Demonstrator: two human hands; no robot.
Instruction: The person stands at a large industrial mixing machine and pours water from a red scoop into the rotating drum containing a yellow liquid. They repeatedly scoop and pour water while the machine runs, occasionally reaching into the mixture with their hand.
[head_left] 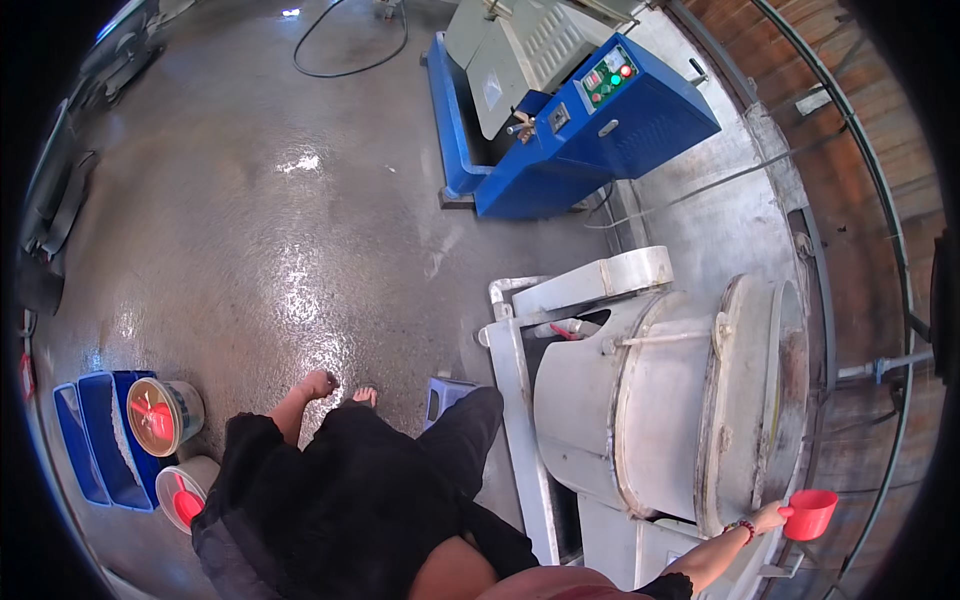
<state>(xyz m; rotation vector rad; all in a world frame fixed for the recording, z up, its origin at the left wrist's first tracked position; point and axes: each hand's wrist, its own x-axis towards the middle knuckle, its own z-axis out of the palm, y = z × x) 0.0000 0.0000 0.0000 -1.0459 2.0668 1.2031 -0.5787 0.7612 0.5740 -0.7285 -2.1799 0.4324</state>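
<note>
My right hand point(767, 517), with a beaded bracelet at its wrist, grips the handle of a pinkish-red plastic dipper point(810, 514). The dipper is at the lower right, beside the rim of a large off-white round drum machine point(660, 410); its inside is hidden from me. My left hand point(318, 384) hangs over the wet floor on the left of my body, fingers curled in and nothing seen in them. Close to my left side are a round tub point(190, 400) with a red scoop in it and a white bucket point(207, 470) holding another red scoop.
Blue bins point(95, 440) stand beside the tub at the left. A blue machine with a lit control panel point(608, 80) is at the upper right. A small bluish-grey stool point(438, 393) sits near my leg. A dark hose point(350, 72) curls on the wet concrete floor point(200, 230). Pipes run along the right wall.
</note>
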